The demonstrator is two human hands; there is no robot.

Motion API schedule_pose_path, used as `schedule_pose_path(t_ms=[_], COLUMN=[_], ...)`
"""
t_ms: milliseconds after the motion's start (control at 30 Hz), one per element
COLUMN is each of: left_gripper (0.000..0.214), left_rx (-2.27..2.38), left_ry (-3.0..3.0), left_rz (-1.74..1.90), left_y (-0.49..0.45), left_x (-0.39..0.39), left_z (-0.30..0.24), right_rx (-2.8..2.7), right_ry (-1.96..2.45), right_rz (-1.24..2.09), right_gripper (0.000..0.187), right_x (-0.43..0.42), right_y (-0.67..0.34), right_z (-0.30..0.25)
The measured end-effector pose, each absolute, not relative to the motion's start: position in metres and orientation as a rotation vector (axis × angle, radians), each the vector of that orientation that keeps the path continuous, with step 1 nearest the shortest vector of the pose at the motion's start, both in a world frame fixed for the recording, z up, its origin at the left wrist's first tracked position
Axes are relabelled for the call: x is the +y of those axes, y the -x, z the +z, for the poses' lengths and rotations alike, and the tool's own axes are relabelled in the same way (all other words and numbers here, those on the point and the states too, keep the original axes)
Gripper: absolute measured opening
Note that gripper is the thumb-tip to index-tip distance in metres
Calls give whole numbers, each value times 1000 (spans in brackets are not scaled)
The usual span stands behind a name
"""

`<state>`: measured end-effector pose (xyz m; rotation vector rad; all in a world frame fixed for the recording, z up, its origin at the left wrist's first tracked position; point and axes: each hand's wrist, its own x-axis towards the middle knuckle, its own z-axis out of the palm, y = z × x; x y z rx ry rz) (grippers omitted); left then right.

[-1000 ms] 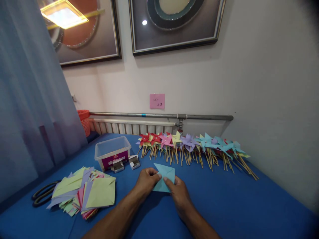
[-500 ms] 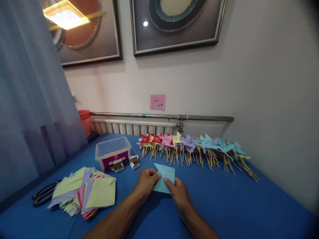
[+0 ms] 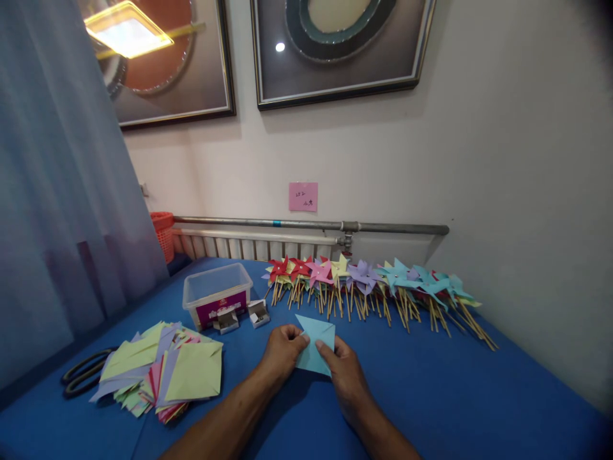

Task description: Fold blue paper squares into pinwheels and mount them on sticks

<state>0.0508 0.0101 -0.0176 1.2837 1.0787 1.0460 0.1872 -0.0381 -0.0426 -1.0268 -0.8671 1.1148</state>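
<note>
A light blue paper square (image 3: 316,353) with slits cut in from its corners is held up just above the table. My left hand (image 3: 283,347) pinches its left edge, thumb on top and fingers curled beneath. On the other side my right hand (image 3: 345,370) grips the right edge, its thumb lying on the paper's face. Fingers behind the sheet are partly hidden. Beyond the hands lies a row of finished paper pinwheels (image 3: 366,275) on thin wooden sticks, in red, pink, yellow, purple and blue.
Left of my arms is a pile of coloured paper squares (image 3: 194,372), with black-handled scissors (image 3: 79,383) partly under it. Behind stand a clear plastic box (image 3: 211,287) and two small open cartons (image 3: 259,313). A radiator pipe (image 3: 306,224) runs along the wall above the blue-covered table (image 3: 454,396).
Almost nothing differs. Both hands keep hold of the blue paper square, whose right edge has shifted very slightly.
</note>
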Motion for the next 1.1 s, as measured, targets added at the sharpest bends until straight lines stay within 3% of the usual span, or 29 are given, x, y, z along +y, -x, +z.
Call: schedule_pose_path(t_ms=[567, 1100], left_gripper=[23, 28], left_rx=[1171, 1120], left_ry=[-1398, -1359], left_rz=[972, 980], left_y=[-52, -52], left_x=[5, 3], left_z=[-12, -13], right_rx=[-683, -804], right_ry=[920, 1094], right_rz=[1244, 1058], right_gripper=[49, 44], right_x=[-42, -32], right_y=[-185, -192], right_z=[-28, -44])
